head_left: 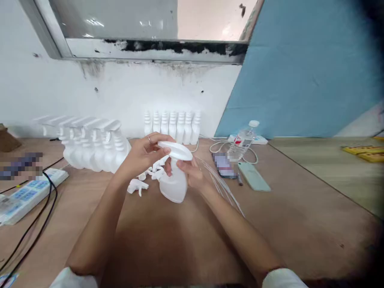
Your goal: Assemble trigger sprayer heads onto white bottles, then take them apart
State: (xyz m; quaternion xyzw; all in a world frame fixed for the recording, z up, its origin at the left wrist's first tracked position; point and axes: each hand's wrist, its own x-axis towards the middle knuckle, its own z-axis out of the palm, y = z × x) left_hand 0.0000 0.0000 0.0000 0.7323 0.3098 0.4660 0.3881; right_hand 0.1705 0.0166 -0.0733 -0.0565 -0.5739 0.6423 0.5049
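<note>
You hold the white bottle [173, 186] over the middle of the surface [300, 232], its long axis running from a base toward the near edge to a neck toward the far edge. Your left hand [144, 154] pinches the sprayer head [177, 151], crosswise on top; your right hand [193, 173], nearer the neck, curls closed around it.

clear bottle [241, 143] | 2 phones [254, 177] | left power strip [33, 195] | black cables [39, 236]

Apparently a small assembly workshop: brown flat-topped bench [300, 236], lined-up white ridge-necked plastic bottles [172, 126], loose L-shaped white plastic trigger heads [137, 186].
</note>
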